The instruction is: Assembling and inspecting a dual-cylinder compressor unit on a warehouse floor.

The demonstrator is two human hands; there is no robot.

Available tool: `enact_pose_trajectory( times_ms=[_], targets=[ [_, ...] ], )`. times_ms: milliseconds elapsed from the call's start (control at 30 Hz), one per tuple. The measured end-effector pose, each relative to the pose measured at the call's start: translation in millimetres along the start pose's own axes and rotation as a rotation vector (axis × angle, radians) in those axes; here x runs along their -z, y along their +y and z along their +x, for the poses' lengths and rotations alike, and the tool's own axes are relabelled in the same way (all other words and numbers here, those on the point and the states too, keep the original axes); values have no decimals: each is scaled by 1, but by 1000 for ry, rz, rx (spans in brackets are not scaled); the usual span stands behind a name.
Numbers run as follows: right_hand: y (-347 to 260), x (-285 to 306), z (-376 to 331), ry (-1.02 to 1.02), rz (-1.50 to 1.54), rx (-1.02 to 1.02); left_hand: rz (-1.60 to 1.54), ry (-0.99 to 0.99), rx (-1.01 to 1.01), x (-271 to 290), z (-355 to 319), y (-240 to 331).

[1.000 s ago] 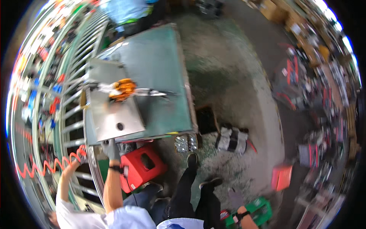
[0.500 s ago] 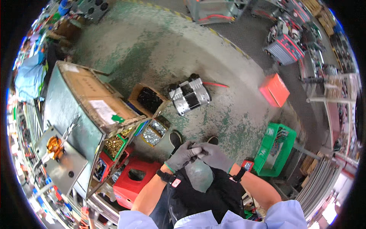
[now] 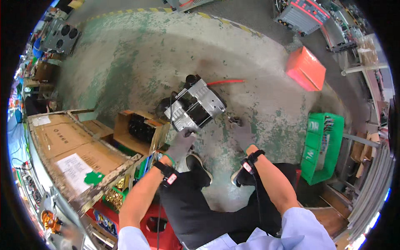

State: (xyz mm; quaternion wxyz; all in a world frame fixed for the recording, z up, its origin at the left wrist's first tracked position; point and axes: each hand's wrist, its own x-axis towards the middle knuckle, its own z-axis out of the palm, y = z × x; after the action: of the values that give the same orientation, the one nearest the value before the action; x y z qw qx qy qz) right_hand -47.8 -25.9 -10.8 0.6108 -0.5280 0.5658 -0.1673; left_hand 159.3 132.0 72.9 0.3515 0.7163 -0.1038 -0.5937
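Observation:
On the floor ahead of my feet lies a silver machine (image 3: 196, 105) with ribbed metal ends and a dark middle, like a motor or pump. A red hose (image 3: 227, 81) sticks out from its far side. My left hand (image 3: 182, 143), in a grey glove, is beside the machine's near left end, fingers curled; whether it touches the metal is unclear. My right hand (image 3: 241, 133), also gloved, hovers right of the machine, apart from it. Its fingers are bent around a small dark spot I cannot make out. Both wrists carry black straps.
At left stands a worn cabinet with a cardboard sheet (image 3: 71, 146) on it; an open carton (image 3: 137, 131) of black parts sits beyond. A red bin (image 3: 160, 229) is by my left leg. A green crate (image 3: 321, 150) and an orange-red box (image 3: 305, 68) stand at right.
My hands have come apart from in front of my body and reached forward and down toward the machine. My view has shifted, and I am bent lower with knees spread.

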Motion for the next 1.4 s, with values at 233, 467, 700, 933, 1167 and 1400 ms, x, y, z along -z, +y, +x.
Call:
enact_pose_trajectory(
  times_ms=[233, 467, 700, 933, 1167, 1400],
  targets=[
    [106, -58, 77, 95, -168, 258, 330, -60, -421, 3, 160, -8],
    [151, -77, 85, 216, 373, 417, 452, -199, -400, -53, 208, 45],
    [147, -66, 79, 298, 4, 310, 59, -174, -372, -75, 193, 48],
    [164, -87, 80, 400, 159, 408, -3, -184, -502, -61, 151, 54],
    [146, -64, 74, 245, 72, 297, 152, -110, -500, -58, 69, 79],
    [170, -61, 89, 144, 252, 255, 190, -184, -566, -84, 58, 68]
  ],
)
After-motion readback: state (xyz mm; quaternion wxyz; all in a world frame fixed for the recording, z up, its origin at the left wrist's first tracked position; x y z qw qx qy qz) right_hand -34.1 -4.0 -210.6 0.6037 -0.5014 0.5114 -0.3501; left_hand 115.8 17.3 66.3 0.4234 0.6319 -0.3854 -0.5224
